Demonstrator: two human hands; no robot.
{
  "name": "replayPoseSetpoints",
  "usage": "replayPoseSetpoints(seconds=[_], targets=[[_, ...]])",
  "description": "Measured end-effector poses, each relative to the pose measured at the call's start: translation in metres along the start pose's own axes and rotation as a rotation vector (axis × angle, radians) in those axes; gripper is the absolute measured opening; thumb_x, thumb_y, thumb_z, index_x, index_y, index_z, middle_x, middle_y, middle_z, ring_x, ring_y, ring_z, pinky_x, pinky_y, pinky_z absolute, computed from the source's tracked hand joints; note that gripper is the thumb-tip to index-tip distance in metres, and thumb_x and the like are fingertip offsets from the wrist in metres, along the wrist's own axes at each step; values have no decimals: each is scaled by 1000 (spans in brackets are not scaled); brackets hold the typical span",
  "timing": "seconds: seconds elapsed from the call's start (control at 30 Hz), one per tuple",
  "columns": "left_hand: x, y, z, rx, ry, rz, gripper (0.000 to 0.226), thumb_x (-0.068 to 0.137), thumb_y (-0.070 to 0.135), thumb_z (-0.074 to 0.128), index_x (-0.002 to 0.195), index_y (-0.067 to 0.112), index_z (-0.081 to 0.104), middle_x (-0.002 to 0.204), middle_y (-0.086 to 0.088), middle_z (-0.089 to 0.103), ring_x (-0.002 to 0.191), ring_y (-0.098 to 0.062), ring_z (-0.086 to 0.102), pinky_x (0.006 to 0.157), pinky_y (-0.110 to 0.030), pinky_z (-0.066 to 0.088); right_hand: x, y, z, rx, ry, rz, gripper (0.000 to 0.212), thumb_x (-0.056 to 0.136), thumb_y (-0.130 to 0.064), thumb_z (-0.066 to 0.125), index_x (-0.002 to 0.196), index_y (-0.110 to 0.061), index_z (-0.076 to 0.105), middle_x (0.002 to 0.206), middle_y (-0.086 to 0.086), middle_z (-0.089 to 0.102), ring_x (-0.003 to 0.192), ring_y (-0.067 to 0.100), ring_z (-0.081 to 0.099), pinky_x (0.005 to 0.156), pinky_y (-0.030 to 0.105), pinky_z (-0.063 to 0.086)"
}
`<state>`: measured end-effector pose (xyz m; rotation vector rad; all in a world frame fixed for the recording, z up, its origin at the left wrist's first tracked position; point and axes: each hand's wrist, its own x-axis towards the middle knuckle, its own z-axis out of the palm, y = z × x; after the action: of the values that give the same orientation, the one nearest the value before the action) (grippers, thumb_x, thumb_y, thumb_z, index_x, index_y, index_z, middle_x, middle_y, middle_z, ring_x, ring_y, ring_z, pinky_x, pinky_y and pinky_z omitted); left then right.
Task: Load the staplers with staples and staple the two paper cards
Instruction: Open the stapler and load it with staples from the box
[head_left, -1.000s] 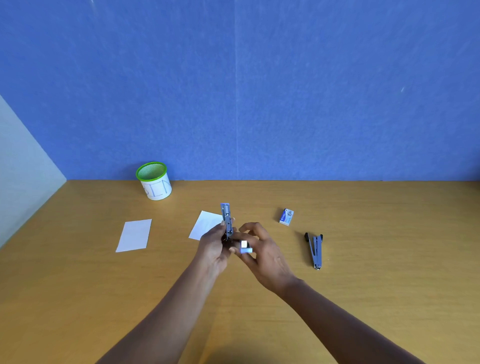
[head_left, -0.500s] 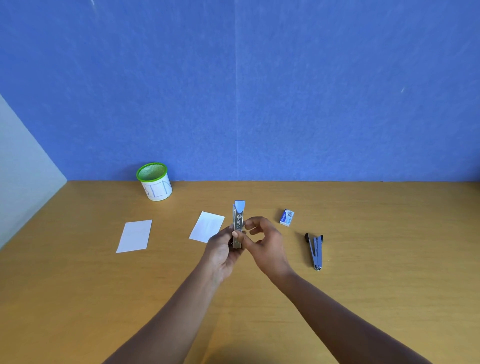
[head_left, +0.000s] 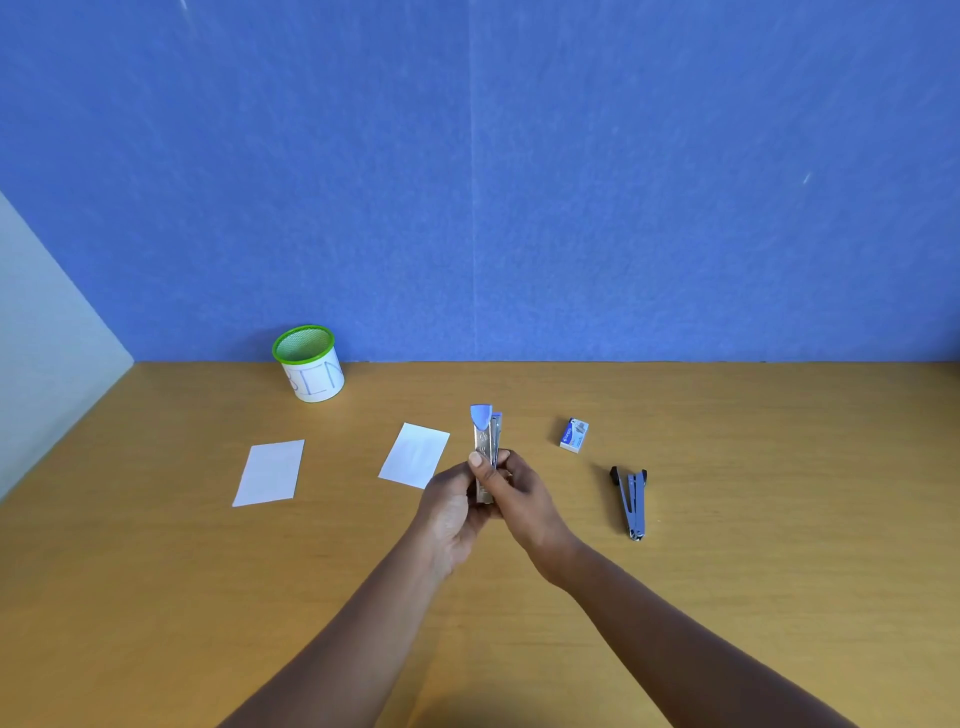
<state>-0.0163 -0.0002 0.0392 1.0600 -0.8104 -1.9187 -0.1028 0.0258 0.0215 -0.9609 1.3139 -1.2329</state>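
Note:
A silver stapler with a blue tip (head_left: 484, 447) stands upright above the middle of the desk, held from both sides. My left hand (head_left: 451, 508) grips its lower half with the thumb on the front. My right hand (head_left: 522, 499) wraps its right side and back. A second blue stapler (head_left: 632, 501) lies on the desk to the right, its arms slightly apart. A small blue-and-white staple box (head_left: 573, 435) lies behind it. Two white paper cards lie flat: one (head_left: 415, 455) just left of my hands, another (head_left: 270, 472) further left.
A white cup with a green mesh rim (head_left: 310, 370) stands at the back left against the blue wall. The wooden desk (head_left: 156, 597) meets a pale side panel on the far left.
The stapler has turned so its silver top faces me and now looks closed. The small white piece in my right fingers is gone, and that hand has moved onto the stapler.

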Motion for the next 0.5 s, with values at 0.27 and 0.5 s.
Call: replayPoseSetpoints(seconds=[0.27, 0.5], targets=[[2, -1, -9, 61, 143, 26, 22, 84, 12, 63, 64, 11, 72, 67, -5, 61, 58, -13, 57, 49, -20, 49, -2, 0, -1, 39, -43, -39, 17, 91, -36, 53, 88, -19, 56, 77, -3, 56, 74, 9, 54, 76, 25, 47], [6, -4, -17, 84, 266, 41, 18, 87, 24, 63, 75, 11, 63, 68, 0, 58, 62, -11, 50, 61, -22, 43, 0, 6, -7, -74, 17, -62, 13, 88, -34, 58, 92, -21, 61, 89, -6, 64, 82, 6, 60, 81, 22, 51]])
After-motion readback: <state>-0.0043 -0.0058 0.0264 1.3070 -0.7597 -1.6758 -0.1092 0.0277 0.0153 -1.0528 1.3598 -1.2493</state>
